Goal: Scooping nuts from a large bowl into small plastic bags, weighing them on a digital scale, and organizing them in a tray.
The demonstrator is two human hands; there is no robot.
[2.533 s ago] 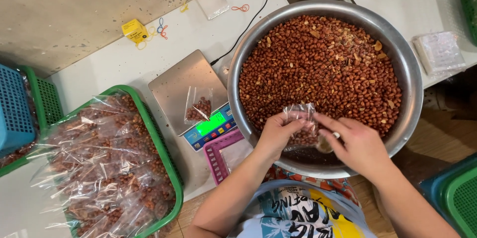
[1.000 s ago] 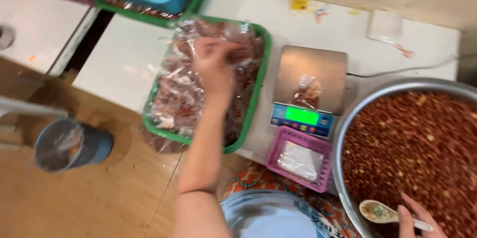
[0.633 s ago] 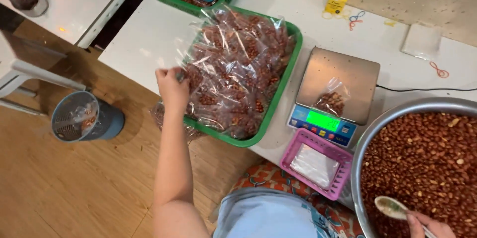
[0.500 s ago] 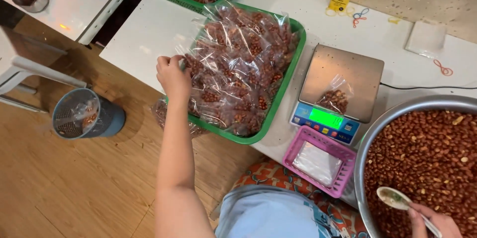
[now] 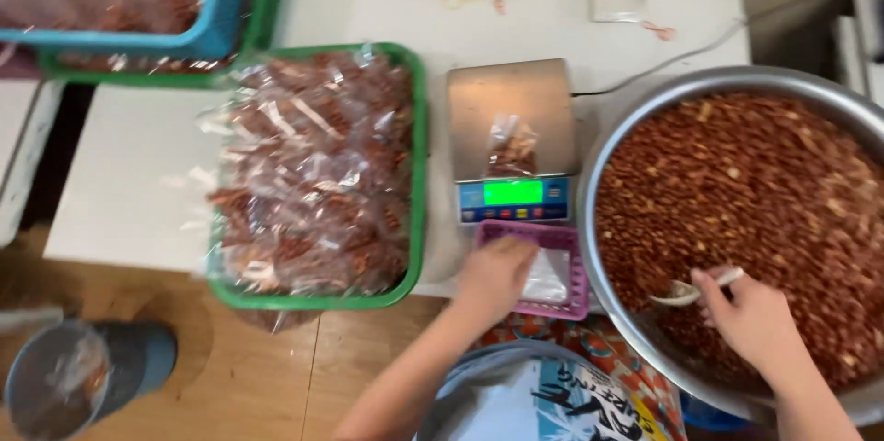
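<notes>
The white table (image 5: 368, 13) takes up the upper part of the head view, with wooden floor below it. At the right, overhanging the table edge, sits a big metal basin (image 5: 645, 105) filled with roasted red-brown peanuts (image 5: 773, 192). Left of centre lies a green plastic tray (image 5: 419, 174) heaped with clear bags of peanuts (image 5: 308, 183), and at the top left corner a blue basket (image 5: 221, 13) of more bags rests inside another green tray. A grey waste bin (image 5: 83, 377) stands on the floor at the lower left. Between the green tray and the basin is a digital scale (image 5: 511, 105) with a lit green display; a small clear bag of peanuts (image 5: 511, 146) lies on its steel platform. Just below the scale sits a small pink basket (image 5: 575, 275) holding a stack of empty clear bags (image 5: 551, 277). The left hand (image 5: 493, 275) lies over the pink basket's left side, fingers curled down at the bags; whether it has gripped one cannot be told through the blur. The right hand (image 5: 750, 321) is over the near part of the basin, clenched around the handle of a pale spoon (image 5: 686, 289) whose bowl rests in the peanuts
</notes>
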